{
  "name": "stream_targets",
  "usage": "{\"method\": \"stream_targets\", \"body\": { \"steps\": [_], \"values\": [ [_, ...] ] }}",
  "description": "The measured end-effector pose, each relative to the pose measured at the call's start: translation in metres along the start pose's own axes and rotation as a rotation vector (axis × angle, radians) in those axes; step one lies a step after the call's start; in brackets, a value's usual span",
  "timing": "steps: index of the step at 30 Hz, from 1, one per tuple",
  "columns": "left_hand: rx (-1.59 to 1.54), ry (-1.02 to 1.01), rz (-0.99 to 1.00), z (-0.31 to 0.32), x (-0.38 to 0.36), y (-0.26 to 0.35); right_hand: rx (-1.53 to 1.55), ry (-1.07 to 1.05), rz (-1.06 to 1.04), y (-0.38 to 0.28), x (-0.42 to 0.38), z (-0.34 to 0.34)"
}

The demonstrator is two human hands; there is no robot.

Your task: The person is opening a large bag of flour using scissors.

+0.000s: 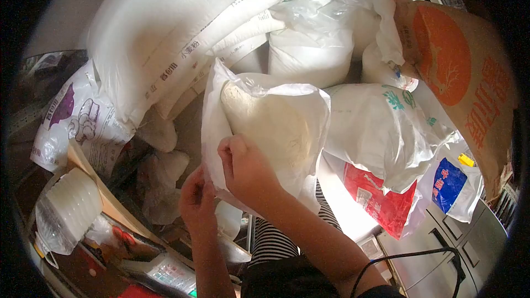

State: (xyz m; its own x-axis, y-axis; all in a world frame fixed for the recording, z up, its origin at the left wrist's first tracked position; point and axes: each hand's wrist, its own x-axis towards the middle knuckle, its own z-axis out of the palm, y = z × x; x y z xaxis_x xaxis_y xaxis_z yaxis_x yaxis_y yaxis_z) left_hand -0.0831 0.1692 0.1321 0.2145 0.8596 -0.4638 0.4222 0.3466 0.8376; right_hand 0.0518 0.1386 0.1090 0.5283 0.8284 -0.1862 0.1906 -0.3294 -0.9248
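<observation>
In front of me stands an open white sack (321, 132) with pale flour-like powder (276, 118) inside, heaped higher at its back left. My left hand (199, 194) is closed at the sack's near left edge and pinches the rim there. Just to its right, my right hand (247, 170) is closed in a fist over the near side of the opening, in front of the powder. Its curled fingers hide whatever they hold.
Large stacked white sacks (160, 44) rise behind and to the left. At right are a full white bag (381, 127), a brown paper sack (458, 72) and a red packet (381, 198). A clear plastic jug (66, 209) stands lower left.
</observation>
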Motion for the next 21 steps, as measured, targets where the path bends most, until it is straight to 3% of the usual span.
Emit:
{"method": "stream_targets", "body": {
  "steps": [4,7,13,19,21],
  "values": [
    [0.015,0.011,-0.013,0.001,0.001,0.002,0.162,0.039,0.08,0.002,0.001,-0.003],
    [-0.008,0.022,-0.054,0.005,0.0,0.009,0.164,-0.122,0.106,-0.003,-0.001,-0.006],
    [0.015,0.014,-0.032,0.004,0.001,0.005,0.182,-0.08,0.055,-0.002,-0.001,0.005],
    [-0.002,0.01,-0.046,0.006,0.001,0.011,0.01,0.032,-0.093,-0.002,0.0,0.009],
    [0.024,0.028,-0.01,0.004,0.002,0.003,-0.083,0.019,0.027,-0.005,0.005,-0.006]
  ]
}}
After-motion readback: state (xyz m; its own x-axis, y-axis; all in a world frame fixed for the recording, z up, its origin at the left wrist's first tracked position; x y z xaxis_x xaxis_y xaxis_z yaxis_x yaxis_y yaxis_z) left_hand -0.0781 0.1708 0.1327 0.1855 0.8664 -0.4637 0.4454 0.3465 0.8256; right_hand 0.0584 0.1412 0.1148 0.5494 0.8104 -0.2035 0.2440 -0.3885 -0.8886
